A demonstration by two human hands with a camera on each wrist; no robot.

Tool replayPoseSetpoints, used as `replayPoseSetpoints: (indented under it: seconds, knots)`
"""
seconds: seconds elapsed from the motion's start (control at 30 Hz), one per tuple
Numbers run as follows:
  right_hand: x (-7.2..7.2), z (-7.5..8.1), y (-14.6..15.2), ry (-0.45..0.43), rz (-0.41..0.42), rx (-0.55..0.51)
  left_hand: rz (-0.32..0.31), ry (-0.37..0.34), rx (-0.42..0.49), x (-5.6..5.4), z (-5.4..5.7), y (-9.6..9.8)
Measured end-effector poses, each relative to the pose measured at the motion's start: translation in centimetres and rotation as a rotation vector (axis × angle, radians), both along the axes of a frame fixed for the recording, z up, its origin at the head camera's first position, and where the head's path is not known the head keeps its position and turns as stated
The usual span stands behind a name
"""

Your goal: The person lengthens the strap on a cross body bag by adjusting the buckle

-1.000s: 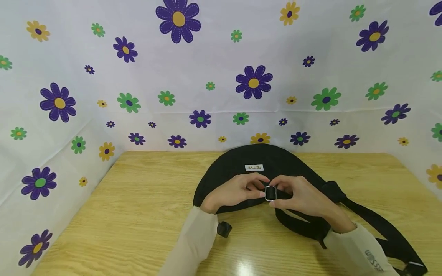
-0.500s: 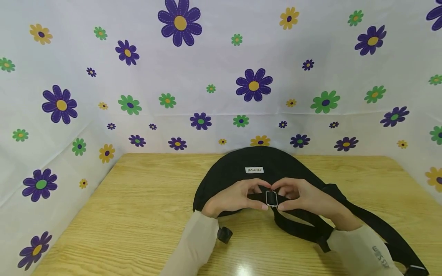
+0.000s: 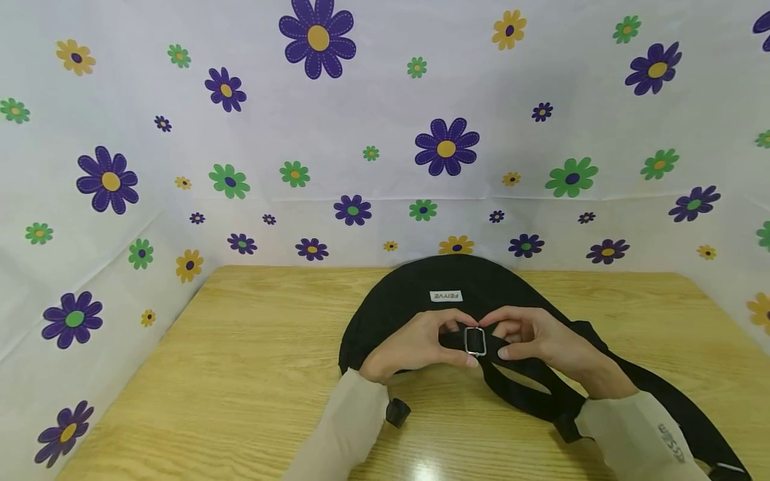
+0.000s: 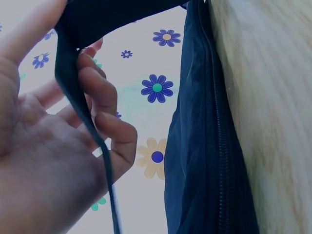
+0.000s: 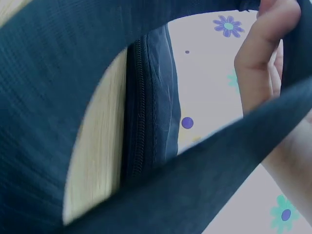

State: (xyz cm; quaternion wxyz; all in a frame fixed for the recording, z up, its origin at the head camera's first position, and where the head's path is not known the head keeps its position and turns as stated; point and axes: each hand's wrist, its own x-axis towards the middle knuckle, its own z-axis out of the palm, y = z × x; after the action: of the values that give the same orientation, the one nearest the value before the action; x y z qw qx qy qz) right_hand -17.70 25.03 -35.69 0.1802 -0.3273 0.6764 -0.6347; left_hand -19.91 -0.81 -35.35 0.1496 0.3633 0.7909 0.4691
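Note:
A black waist bag [image 3: 385,314] with a small white label lies on the table. In front of it, my two hands hold a metal-framed slider buckle [image 3: 475,341] threaded with the bag's black strap [image 3: 523,397]. My left hand [image 3: 418,341] pinches the buckle and the webbing at its left side. Thumb and forefinger of my right hand [image 3: 547,344] grip the webbing just right of the buckle. A strap loop hangs below the right hand. In the left wrist view, webbing [image 4: 122,19] runs from the thumb; in the right wrist view, a wide strap [image 5: 73,73] covers much of the hand.
A black plastic clip [image 3: 398,412] lies near the left sleeve. More strap [image 3: 674,401] trails to the table's right front corner, ending at another black fitting [image 3: 726,471]. A flower-printed cloth [image 3: 361,87] stands behind the wooden table [image 3: 240,374].
A piece of strap now shows left of the buckle, between the left fingers. The right thumb has moved off the buckle's edge, rightward onto the webbing.

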Motion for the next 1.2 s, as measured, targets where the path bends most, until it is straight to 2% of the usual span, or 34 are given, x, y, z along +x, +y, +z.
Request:
replayPoseSetpoints:
  seconds: [0.2,0.37,0.53,0.6,0.7,0.87,1.0,1.2]
  knots:
    - [0.2,0.4,0.2,-0.022,-0.101,0.048,-0.008,0.001,0.033,-0.1,-0.1,0.4]
    - [0.3,0.3,0.3,-0.018,-0.124,0.084,-0.023,-0.009,0.045,0.0,-0.2,0.5]
    - [0.2,0.2,0.6,-0.074,-0.162,0.165,-0.027,-0.016,0.070,0.0,0.0,0.4]
    - [0.1,0.2,0.8,-0.106,-0.162,0.203,-0.018,-0.010,0.068,-0.1,0.1,0.2]
    - [0.1,0.2,1.2,-0.137,-0.111,0.225,0.003,-0.008,0.061,-0.2,0.3,-0.2]
    - [0.0,0.0,1.3,-0.101,-0.014,0.193,0.014,-0.007,0.062,-0.3,0.4,-0.3]
    - [0.0,-0.2,1.1,-0.053,-0.016,0.180,0.014,0.001,0.057,-0.3,0.4,-0.3]
    - [0.0,-0.1,0.7,-0.049,-0.059,0.198,0.018,0.004,0.053,-0.1,0.4,-0.2]
